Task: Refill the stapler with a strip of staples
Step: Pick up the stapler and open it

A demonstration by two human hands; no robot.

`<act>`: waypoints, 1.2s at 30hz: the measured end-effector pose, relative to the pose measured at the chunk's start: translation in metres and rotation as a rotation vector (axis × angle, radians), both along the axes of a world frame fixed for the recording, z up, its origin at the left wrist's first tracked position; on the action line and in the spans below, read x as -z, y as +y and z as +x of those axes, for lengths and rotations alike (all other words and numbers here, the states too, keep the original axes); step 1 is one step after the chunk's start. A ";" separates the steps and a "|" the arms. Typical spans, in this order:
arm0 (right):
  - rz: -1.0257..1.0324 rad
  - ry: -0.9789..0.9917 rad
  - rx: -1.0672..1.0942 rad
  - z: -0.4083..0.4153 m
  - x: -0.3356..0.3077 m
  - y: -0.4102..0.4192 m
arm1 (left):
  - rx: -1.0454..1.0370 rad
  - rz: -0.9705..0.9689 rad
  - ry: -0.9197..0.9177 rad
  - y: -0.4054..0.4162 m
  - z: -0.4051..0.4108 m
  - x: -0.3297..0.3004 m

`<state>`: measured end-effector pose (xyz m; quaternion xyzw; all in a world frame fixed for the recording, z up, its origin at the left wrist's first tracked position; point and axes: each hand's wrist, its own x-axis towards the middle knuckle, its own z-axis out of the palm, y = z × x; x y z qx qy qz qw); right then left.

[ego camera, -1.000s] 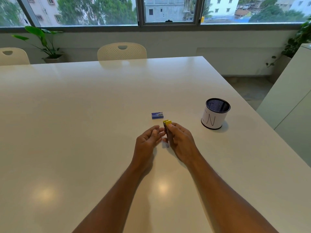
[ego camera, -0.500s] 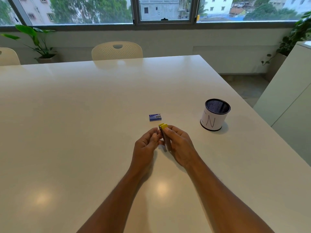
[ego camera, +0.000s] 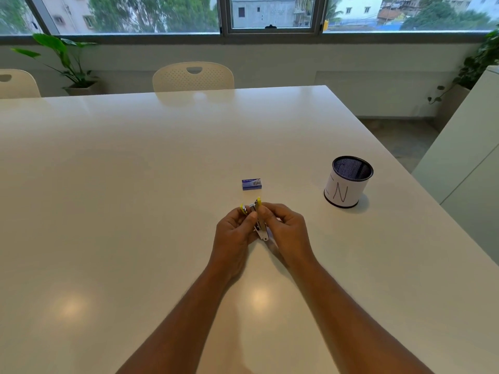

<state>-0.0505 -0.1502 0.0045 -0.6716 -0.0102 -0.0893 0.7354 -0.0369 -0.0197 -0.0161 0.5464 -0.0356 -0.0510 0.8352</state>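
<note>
1. A broad, glossy white worktop (ego camera: pixel 135 201) fills most of the view, with soft ceiling-light reflections near its close edge.
2. Just above its middle, the left hand (ego camera: pixel 233 233) and right hand (ego camera: pixel 287 232) meet around a small yellow-and-silver metal stapler (ego camera: pixel 258 221).
3. The stapler is splayed open: one yellow tip shows at the left fingers (ego camera: pixel 244 210), another stands up by the right fingers (ego camera: pixel 266 211), and the silver hinge end points down toward the worktop.
4. Both sets of fingers are closed on the stapler; whether it touches the worktop is hard to tell, since the hands blur it.
5. A small blue cardboard staple box (ego camera: pixel 251 184) lies flat on the worktop just beyond the hands, apart from them.
6. To the right stands an upright black mesh pen cup wrapped in white paper marked "N" (ego camera: pixel 347 183), near the worktop's right edge.
7. Two cream perforated plastic chairs (ego camera: pixel 193 76) sit at the far side.
8. Behind them a low wall carries a wide window (ego camera: pixel 270 14) showing trees and buildings.
9. A leafy green potted plant (ego camera: pixel 70 63) stands at the left, and a white cabinet (ego camera: pixel 469 147) at the right.
</note>
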 end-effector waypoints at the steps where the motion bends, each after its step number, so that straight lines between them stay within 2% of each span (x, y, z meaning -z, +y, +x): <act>1: 0.005 0.009 -0.019 -0.001 -0.001 -0.003 | 0.016 -0.001 0.001 0.001 0.000 0.000; 4: 0.012 0.026 -0.092 -0.003 -0.002 -0.008 | 0.046 0.017 0.004 0.003 -0.002 0.000; 13: -0.010 -0.014 -0.050 -0.007 -0.004 -0.004 | 0.103 0.004 0.006 0.004 -0.001 0.003; 19: -0.024 -0.010 0.016 -0.005 0.000 -0.005 | 0.028 -0.006 0.026 0.003 0.001 0.003; 24: -0.029 -0.059 -0.054 -0.016 -0.005 -0.009 | -0.040 -0.091 0.096 0.008 0.003 0.001; 28: -0.163 -0.070 -0.184 -0.034 -0.001 -0.016 | -0.045 -0.205 0.192 0.010 0.009 0.000; 36: -0.565 -0.366 -0.419 -0.054 0.004 -0.027 | 0.025 -0.305 0.260 0.012 0.012 0.000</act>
